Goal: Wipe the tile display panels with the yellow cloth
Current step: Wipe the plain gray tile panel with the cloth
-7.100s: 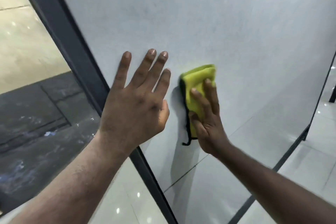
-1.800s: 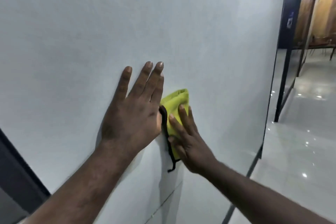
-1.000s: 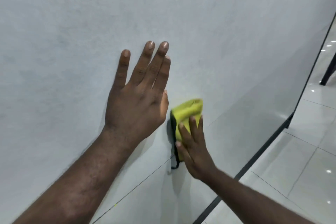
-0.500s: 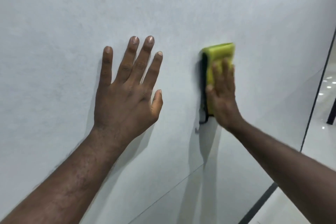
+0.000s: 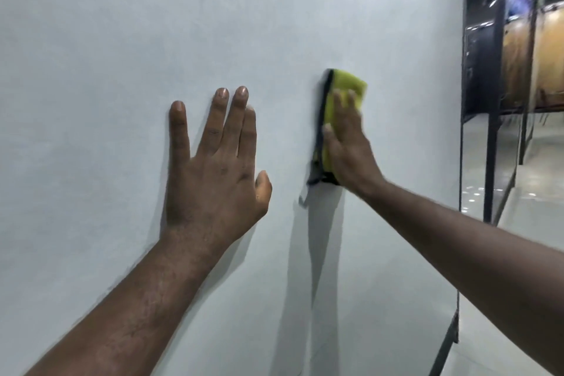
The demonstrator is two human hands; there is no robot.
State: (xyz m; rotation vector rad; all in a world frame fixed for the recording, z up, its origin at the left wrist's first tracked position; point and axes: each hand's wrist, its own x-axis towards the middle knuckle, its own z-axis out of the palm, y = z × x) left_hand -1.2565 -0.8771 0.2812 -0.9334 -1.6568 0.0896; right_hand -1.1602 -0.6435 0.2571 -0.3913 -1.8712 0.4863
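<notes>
Yellow cloth [image 5: 345, 85] lies right of centre in the frame, flat on the pale tile panel [image 5: 106, 40]. The right hand [image 5: 348, 146] presses it with straight fingers, grip not curled. One second ago the cloth sat lower, just beside the left hand [image 5: 213, 174]; now they are well apart. Left hand rests flat, holding nothing. Judgement: the stroke is working toward the panel's right edge, with wiping mid-course.

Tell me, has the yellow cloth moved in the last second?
Yes. Under the right hand, the yellow cloth went up and rightward along the panel, away from the left hand resting flat on it.
</notes>
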